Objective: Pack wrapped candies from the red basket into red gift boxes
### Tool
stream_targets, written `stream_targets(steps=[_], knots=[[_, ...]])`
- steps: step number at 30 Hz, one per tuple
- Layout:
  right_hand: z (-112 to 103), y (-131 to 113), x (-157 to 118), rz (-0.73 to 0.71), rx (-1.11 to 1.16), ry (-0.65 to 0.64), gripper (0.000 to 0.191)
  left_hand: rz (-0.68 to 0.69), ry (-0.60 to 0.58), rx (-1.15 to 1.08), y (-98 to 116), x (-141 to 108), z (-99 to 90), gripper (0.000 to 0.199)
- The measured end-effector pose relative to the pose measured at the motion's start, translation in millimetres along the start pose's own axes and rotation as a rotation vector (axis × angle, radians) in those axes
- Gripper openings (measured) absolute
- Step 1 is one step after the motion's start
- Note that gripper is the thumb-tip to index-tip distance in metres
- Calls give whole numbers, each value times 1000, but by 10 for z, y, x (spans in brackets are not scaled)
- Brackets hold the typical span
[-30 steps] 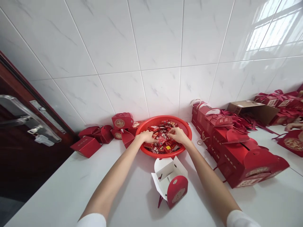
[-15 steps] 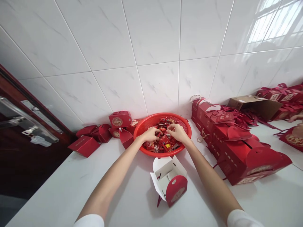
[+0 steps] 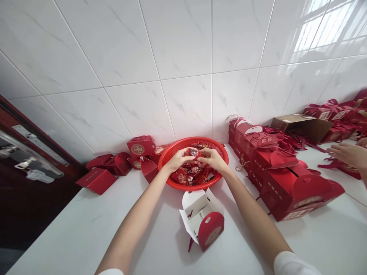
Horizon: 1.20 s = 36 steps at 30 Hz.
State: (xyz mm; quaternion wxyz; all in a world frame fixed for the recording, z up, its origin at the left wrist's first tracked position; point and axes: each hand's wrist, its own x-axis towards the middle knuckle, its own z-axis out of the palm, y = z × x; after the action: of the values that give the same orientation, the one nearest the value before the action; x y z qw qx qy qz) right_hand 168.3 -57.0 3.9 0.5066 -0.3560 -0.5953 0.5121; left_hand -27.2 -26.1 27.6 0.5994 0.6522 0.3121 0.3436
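Over a red plastic basket (image 3: 163, 162) full of wrapped candies (image 3: 197, 172), my two hands meet close together. My left hand (image 3: 180, 158) is closed, its fingertips on a red-wrapped candy (image 3: 194, 153). From the other side my right hand (image 3: 212, 159) has its fingers closed on candy at the same spot; whether it is one piece or more I cannot tell. Just in front of the basket stands an open red gift box (image 3: 211, 231), flaps up, with a white inside and something pale in it.
Red gift boxes (image 3: 97, 180) lie at the left by a dark door (image 3: 25, 214). A row of red boxes (image 3: 275, 175) runs along the right, with a cardboard box (image 3: 301, 124) and ribboned boxes (image 3: 329, 110) behind. Another person's hand (image 3: 348, 154) reaches in at the right edge.
My hands have come up from the candies and closer together, now with a wrapped candy between them. The other person's hand has come further into view. The camera view has shifted slightly.
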Motion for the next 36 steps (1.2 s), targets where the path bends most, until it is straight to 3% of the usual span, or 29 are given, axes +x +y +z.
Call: stream_targets(steps=[6, 8, 12, 15, 17, 21, 24, 28, 32, 36], knots=[[6, -53, -10, 36, 107, 66, 37, -27, 72, -24, -6, 7, 76, 42], [9, -73, -16, 69, 131, 114, 36, 8, 198, 53, -44, 24, 52, 39], [8, -78, -18, 120, 156, 213, 36, 48, 589, 319, -150, 76, -124, 29], [1, -73, -16, 127, 160, 249, 32, 51, 724, 434, -212, 95, -279, 39], [-3, -80, -17, 136, 159, 262, 30, 36, 702, 512, -245, 93, -321, 39], [-5, -104, -19, 151, 151, 281, 27, -52, 450, 685, -294, 95, -242, 25], [-3, -112, -19, 152, 147, 296, 23, -100, 334, 836, -281, 134, -177, 32], [4, -117, -23, 162, 140, 289, 23, -131, 289, 973, -206, 218, -216, 45], [14, -129, -28, 152, 133, 280, 20, -176, 259, 1002, -168, 257, -286, 25], [23, -141, -23, 139, 121, 264, 15, -131, 273, 921, -174, 223, -285, 23]])
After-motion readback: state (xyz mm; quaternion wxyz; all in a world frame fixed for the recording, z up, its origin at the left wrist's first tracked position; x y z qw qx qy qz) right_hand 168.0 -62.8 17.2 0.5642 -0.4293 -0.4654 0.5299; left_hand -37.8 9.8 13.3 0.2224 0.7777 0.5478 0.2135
